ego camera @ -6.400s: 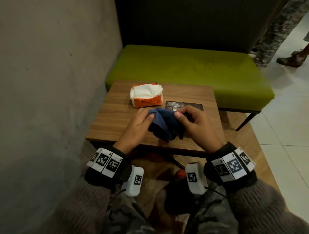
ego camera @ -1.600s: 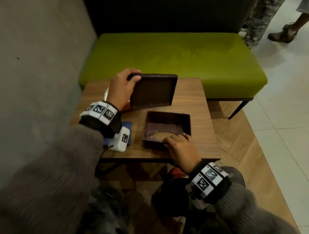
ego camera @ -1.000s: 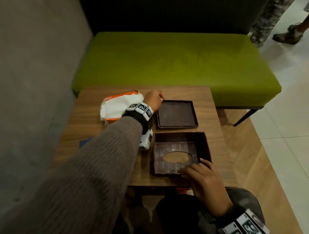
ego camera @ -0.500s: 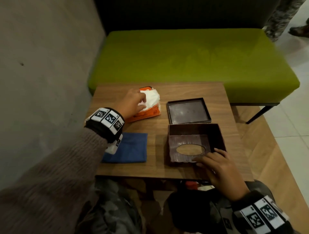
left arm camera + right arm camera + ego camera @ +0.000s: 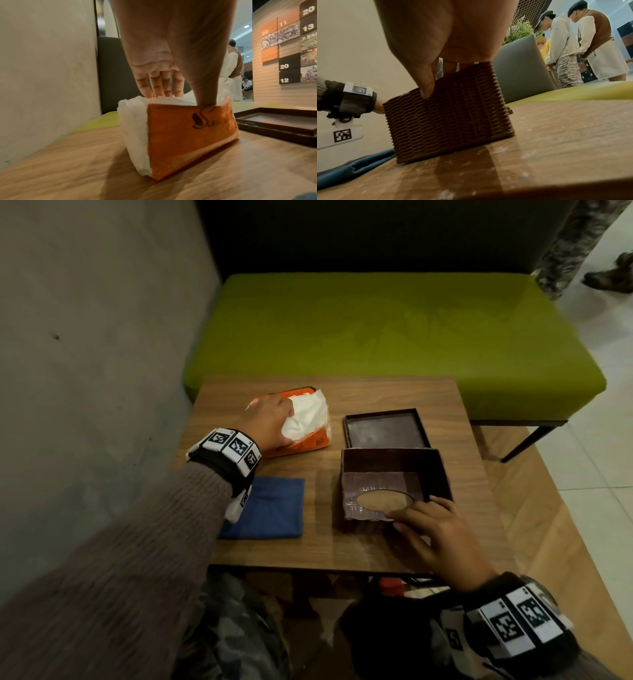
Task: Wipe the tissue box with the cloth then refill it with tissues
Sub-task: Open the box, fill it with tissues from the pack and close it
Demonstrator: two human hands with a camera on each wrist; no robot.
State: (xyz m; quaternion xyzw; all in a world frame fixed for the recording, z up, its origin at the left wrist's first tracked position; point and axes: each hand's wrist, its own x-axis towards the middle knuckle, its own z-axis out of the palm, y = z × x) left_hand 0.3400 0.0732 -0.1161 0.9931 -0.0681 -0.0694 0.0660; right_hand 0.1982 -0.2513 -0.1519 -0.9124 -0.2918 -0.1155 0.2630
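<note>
The dark brown woven tissue box (image 5: 394, 467) stands open on the wooden table (image 5: 342, 549), its oval slot facing down. My right hand (image 5: 411, 517) grips its near right wall; in the right wrist view the thumb (image 5: 426, 88) presses outside the box (image 5: 450, 121) and the fingers reach over the rim. The box's flat panel (image 5: 385, 429) lies just behind it. At the far left my left hand (image 5: 286, 421) pinches the white tissues in the orange tissue pack (image 5: 308, 440). The folded blue cloth (image 5: 270, 508) lies flat near the left edge.
A concrete wall (image 5: 85, 371) runs close along the table's left side. A green bench (image 5: 394, 330) stands behind the table. People (image 5: 583, 44) stand on the tiled floor at the far right. The flat panel (image 5: 278, 124) lies right of the pack (image 5: 188, 128).
Both hands earlier held the blue cloth, which now lies on the table. The left hand set the flat panel down behind the box and moved to the tissue pack, now gripping it.
</note>
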